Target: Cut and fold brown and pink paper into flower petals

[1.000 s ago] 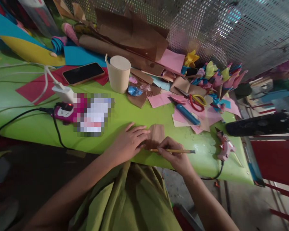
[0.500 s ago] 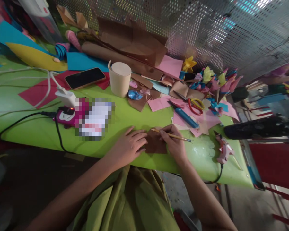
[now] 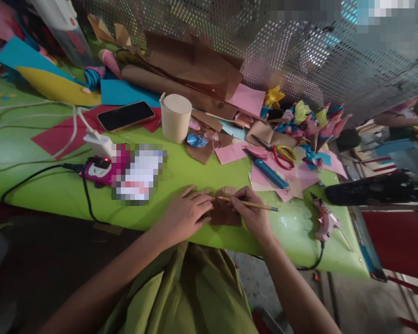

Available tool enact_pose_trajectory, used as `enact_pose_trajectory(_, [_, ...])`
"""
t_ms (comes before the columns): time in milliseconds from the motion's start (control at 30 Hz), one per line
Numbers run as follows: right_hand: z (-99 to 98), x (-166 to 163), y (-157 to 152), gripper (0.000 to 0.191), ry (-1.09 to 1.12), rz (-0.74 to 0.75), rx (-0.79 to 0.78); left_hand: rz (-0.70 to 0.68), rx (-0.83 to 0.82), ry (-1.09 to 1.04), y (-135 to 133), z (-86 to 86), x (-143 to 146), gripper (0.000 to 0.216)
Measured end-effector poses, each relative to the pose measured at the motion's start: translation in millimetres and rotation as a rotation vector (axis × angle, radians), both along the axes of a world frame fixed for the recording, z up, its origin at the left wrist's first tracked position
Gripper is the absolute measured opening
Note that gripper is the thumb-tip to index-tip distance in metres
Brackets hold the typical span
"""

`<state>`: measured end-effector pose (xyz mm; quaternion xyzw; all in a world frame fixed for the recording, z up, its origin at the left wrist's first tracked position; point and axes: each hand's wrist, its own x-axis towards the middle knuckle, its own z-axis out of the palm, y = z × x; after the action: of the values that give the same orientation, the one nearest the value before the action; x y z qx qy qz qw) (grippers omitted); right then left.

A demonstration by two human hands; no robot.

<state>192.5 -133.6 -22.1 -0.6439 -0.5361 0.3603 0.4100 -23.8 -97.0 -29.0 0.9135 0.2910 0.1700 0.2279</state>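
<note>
A small brown paper piece (image 3: 225,213) lies on the green table (image 3: 181,171) near its front edge. My left hand (image 3: 186,213) rests flat on the paper's left side, fingers stretched out. My right hand (image 3: 252,213) is closed on a yellow pencil (image 3: 254,204), whose tip touches the top of the brown paper.
Behind lie a blue utility knife (image 3: 270,172), red-and-yellow scissors (image 3: 282,153), pink paper sheets (image 3: 235,150), a beige paper cup (image 3: 175,117), a phone (image 3: 126,116) and brown paper rolls (image 3: 191,69). A pink glue gun (image 3: 323,218) lies at right, a pink device with cable (image 3: 97,169) at left.
My right hand with the pencil has moved from the paper's lower edge up to its top edge. My left hand has stayed on the paper.
</note>
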Motion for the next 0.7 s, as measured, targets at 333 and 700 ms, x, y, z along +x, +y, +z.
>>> enact_pose_trajectory(333, [8.6,-7.5,-26.9,0.021,-0.029,0.088,-0.097,-0.014,-0.008,0.017,-0.1,-1.3,-0.5,0.023])
enact_pose_trajectory(700, [5.7,-8.2,-42.7,0.021,0.032,0.101,-0.106,-0.028,-0.008,0.008,-0.5,1.7,-1.5,0.020])
